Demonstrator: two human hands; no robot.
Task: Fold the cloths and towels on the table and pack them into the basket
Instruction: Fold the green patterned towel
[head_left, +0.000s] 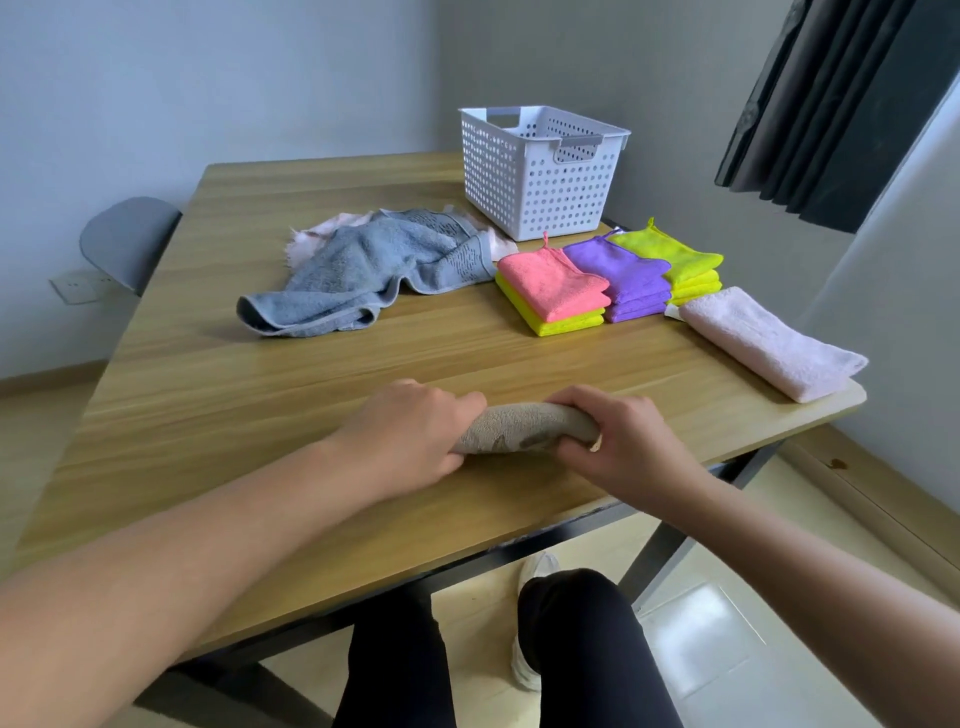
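- Hands work near the front edge of the table (260, 389): the left hand (410, 431) and right hand (628, 441) each hold one end of a beige towel (524, 428).
- Beige towel is gathered into a narrow bundle that rests on the table between the two hands. Both ends are hidden under the fingers.
- Left grip is clamped on the bundle's left end, with the fingers curled over it.
- Right grip is clamped on the right end, with the fingers wrapped over the top.
- Basket (540, 176), white and perforated, stands upright at the far side of the table.
- Grey towel (363, 270) lies crumpled and unfolded to the left of the basket. It lies on a pink cloth (317, 234) whose edges show behind it.
- Folded stacks sit in a row in front of the basket, side by side:
  - a coral cloth (550, 280) on a yellow cloth (561, 322)
  - a purple stack (623, 275)
  - a lime stack (675, 260)
- Pale towel (769, 338), folded long, lies at the table's right edge, just beside the lime stack.
- Chair (130, 239), grey, stands off the table's far left side.
- Curtain (831, 104), dark, hangs at the upper right.
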